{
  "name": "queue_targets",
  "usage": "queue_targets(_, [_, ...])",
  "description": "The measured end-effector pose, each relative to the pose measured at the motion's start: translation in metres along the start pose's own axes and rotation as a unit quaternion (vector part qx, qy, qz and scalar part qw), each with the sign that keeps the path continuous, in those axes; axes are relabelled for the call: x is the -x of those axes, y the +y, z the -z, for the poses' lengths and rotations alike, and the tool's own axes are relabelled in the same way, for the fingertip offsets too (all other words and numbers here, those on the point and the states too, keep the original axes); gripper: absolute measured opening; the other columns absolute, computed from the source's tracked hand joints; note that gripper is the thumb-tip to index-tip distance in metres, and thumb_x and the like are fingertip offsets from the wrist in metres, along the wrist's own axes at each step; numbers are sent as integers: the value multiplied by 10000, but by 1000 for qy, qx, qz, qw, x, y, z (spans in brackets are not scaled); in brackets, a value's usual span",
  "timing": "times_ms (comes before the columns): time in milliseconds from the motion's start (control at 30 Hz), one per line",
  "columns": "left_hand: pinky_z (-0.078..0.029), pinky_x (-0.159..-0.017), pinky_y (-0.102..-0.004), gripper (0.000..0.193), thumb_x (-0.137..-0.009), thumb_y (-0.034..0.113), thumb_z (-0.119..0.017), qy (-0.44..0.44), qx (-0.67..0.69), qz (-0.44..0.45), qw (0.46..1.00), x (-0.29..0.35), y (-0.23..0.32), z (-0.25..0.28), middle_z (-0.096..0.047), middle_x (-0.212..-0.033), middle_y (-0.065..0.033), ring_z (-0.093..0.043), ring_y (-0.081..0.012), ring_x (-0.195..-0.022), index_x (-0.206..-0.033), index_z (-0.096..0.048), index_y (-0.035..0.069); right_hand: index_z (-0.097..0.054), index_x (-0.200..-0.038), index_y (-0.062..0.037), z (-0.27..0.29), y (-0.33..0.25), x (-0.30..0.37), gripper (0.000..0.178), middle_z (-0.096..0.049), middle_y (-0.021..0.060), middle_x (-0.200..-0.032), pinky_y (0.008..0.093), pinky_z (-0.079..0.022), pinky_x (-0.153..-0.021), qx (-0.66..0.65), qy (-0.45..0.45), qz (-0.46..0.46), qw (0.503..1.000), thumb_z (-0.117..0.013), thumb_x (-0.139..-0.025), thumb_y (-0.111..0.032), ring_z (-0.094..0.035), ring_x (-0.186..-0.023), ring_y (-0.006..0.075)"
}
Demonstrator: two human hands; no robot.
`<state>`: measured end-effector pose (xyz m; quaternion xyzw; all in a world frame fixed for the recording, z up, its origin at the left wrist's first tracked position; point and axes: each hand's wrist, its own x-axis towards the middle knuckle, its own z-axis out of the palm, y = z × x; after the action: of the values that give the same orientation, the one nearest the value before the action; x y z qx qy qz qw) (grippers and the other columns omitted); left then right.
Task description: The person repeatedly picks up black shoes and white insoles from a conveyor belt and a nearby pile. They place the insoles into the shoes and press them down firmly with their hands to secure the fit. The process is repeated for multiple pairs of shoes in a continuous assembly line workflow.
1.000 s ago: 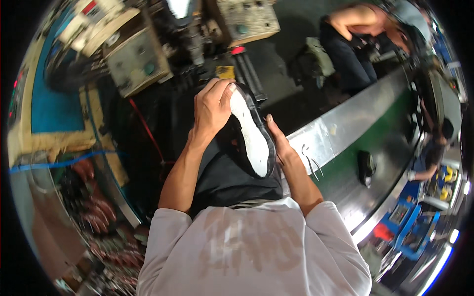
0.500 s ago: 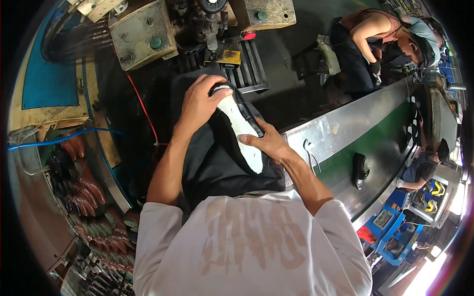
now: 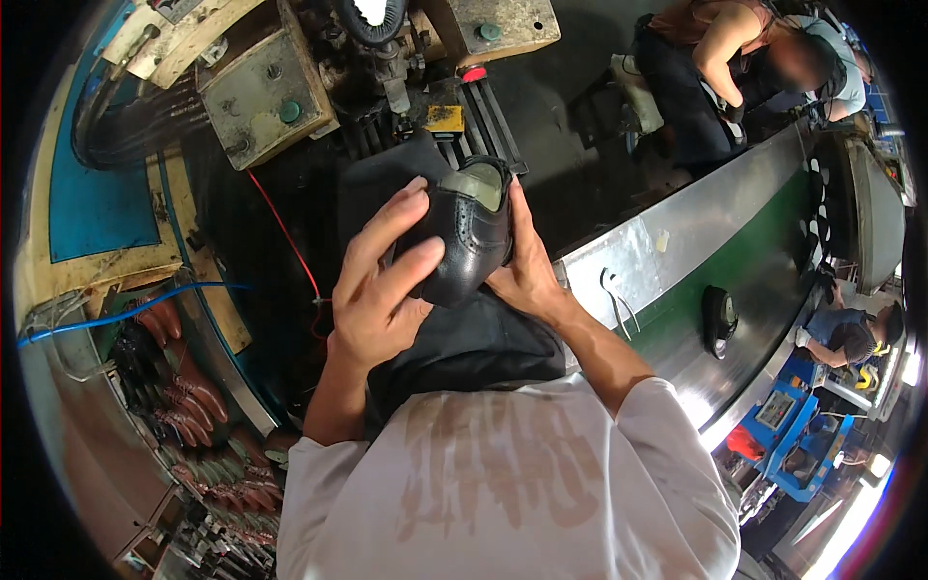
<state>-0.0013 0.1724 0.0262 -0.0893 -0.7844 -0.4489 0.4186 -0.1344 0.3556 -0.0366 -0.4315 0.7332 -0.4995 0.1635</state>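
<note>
One black leather brogue (image 3: 467, 256) is up over the wearer's lap, toe end toward the body, opening on the far side. The right hand (image 3: 534, 278) has hold of it, with one digit running up its right side and the rest tucked low by the toe, partly hidden. The left hand (image 3: 369, 307) is spread pretty wide on the other side; a fingertip overlaps the upper, but I can't tell if it's pressing. There's a pale olive surface in the opening (image 3: 480, 184), lining or a last, hard to say.

My read on the step: handling, either a look-over of the upper or a regrip. From here, any bigger turn would call for the left fingers to settle on the leather before the right ones loosen.

Below the shoe there's dark cloth (image 3: 483, 350) over the lap. Just past it is a grimy machine with a yellow block (image 3: 445, 119). Off to the right, a bent metal tool (image 3: 617, 309) lies at the edge of a green conveyor belt (image 3: 677, 307), with another black shoe (image 3: 717, 324) on the belt. Brown shoes (image 3: 198, 391) are bunched up on the left.
</note>
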Motion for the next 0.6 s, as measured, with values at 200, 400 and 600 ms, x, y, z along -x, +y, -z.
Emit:
queue_targets(200, [-578,-943,-366,302,-968,-18,-687,33,-176,130,975,-33,-43,-1,-755,-1218,-221,-754,-312,-1100,-1265,-736,-44,-273,-1680,-20,23,-16,-6,1071,-479,296,-1595,442,-428,-1193,-130,-95,-223,961,-903,-849,-262,-484,-1494,391])
queue_targets(400, [-552,-760,-468,279,-1025,269,-669,-79,-198,390,896,-11,-149,-23,-721,-900,-258,-711,-464,-892,-1075,-764,12,-457,-1617,-375,2,-25,15,921,-118,353,-1700,545,-573,-1033,350,-174,-36,920,-898,-809,-353,-459,-1340,536])
queue_targets(600, [-581,-848,-438,248,-1035,156,-619,-75,-173,341,921,10,-173,-31,-749,-1069,-246,-747,-412,-1015,-1189,-755,17,-592,-1528,-362,7,-10,15,788,-107,339,-1721,560,-576,-996,312,-155,-24,937,-872,-793,-320,-488,-1286,534])
